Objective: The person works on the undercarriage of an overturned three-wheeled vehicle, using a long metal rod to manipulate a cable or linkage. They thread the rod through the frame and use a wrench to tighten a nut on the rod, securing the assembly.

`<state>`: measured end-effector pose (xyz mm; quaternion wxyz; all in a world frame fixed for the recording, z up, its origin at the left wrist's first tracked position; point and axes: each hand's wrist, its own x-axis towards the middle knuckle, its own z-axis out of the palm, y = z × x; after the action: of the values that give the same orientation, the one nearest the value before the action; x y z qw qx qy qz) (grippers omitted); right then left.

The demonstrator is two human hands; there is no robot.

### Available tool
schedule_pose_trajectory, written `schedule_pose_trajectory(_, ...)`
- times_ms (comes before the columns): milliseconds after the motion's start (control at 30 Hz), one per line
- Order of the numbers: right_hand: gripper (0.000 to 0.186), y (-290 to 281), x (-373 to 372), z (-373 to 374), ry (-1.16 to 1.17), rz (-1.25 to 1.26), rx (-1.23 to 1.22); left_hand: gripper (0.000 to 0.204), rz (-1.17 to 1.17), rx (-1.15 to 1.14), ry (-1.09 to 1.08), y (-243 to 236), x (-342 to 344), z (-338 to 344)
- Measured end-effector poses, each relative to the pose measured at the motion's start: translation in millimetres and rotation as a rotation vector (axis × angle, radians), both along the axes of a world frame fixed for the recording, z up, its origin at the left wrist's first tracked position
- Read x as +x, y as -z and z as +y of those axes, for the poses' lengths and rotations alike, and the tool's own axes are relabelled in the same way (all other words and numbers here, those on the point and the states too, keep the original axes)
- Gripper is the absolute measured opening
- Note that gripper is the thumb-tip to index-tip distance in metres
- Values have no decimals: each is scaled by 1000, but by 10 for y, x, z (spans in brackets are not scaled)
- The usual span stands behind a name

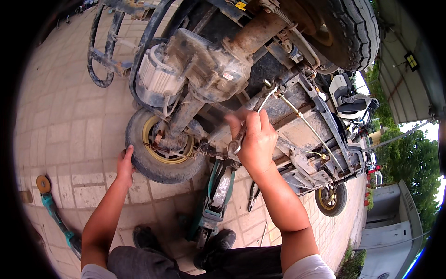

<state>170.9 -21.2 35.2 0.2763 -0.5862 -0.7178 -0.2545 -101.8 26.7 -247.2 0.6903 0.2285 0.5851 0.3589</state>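
Observation:
A dirty three-wheeled vehicle lies tipped up before me with its underside showing. My left hand (124,163) grips the outer edge of the near rear tyre (174,174), which sits on a yellow rim; some of its fingers are hidden against the tread. My right hand (256,142) is closed round a silver wrench (236,146), whose head shows below the fist, close to the axle end and its linkage. Beyond that hand, a thin brake rod (299,114) with a spring runs along the frame. The rusty axle housing with its motor (160,76) stands above the tyre.
Under the axle, between my feet, is a green floor jack (216,195). Pliers (252,199) lie on the paving to its right. At the far left rests a teal power tool (55,214) with a brown disc. A white scooter (346,97) stands behind the vehicle.

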Motion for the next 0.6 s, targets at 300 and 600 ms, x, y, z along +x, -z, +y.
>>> schedule_pose_trajectory(300,45,-922,274,-222,-95,517,-291,75,172,183,-165,25,36,94)
schedule_pose_trajectory(600,38,-835,264,-133,-30,434,-315,24,-73,928,264,-1770,418,249)
